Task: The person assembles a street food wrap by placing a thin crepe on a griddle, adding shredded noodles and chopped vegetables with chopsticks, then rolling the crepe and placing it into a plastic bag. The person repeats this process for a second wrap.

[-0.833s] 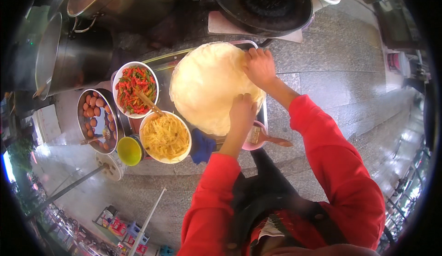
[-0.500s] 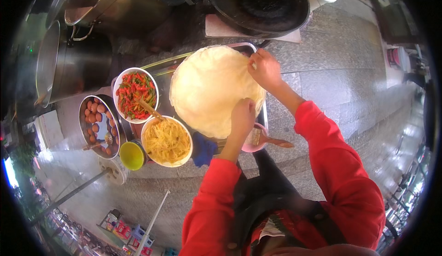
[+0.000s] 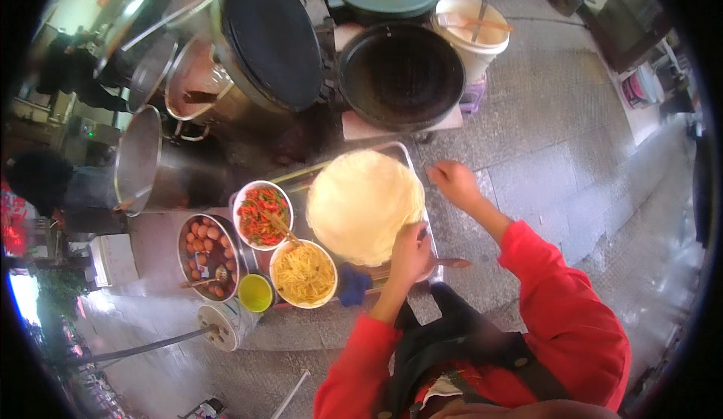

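Note:
A broad, pale round flatbread [image 3: 361, 201] lies on a metal-rimmed tray [image 3: 410, 155] in front of me. My left hand [image 3: 411, 253] is at its lower right edge, closed with the fingers curled against the rim; the exact grip is partly hidden. To the right of the tray, my right hand [image 3: 456, 184] hovers apart from the bread. Its fingers are curled together, and whatever they may hold does not show. A brown wooden handle [image 3: 453, 263] sticks out to the right from behind my left hand.
Left of the bread stand a bowl of chopped red and green peppers [image 3: 260, 212], a bowl of yellow shreds [image 3: 305, 274], a pot of eggs [image 3: 207, 244] and a green cup [image 3: 256, 293]. A black round pan [image 3: 401, 76] and a white bucket [image 3: 478, 46] are beyond. Large pots [image 3: 139, 163] stand far left.
The view has shifted, showing more of the far side. My right hand has come away from the bread's edge to the right. My left hand has moved from over the bread to its lower right rim.

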`<state>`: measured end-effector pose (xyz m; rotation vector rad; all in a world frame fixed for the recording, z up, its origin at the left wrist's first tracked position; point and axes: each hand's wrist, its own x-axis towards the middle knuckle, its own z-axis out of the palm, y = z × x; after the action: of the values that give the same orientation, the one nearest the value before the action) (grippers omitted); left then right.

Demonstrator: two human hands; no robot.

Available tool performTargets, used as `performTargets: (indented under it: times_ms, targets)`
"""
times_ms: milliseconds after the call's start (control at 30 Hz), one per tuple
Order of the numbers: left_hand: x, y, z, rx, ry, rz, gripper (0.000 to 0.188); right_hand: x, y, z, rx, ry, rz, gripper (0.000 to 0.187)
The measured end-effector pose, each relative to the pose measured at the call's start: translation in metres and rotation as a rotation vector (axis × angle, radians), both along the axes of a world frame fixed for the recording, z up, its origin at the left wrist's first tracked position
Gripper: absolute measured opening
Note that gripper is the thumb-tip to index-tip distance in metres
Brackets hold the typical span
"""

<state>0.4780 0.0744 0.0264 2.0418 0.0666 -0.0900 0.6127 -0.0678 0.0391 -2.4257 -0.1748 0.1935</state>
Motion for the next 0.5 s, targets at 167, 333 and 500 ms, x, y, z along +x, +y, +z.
performTargets:
  times_ms: [167, 333, 500]
  targets:
    - [-0.079, 0.033, 0.025, -0.087, 0.148, 0.066, 0.029, -0.078, -0.088, 0.02, -0.253, -0.022, 0.124, 0.028]
    - [-0.166, 0.042, 0.027, -0.166, 0.258, 0.263, 0.025, -0.157, -0.188, -0.02, -0.442, 0.158, 0.033, 0.033]
    - [-0.223, 0.048, 0.052, -0.14, 0.354, 0.47, 0.03, -0.183, -0.18, 0.013, -0.598, 0.323, 0.128, 0.032]
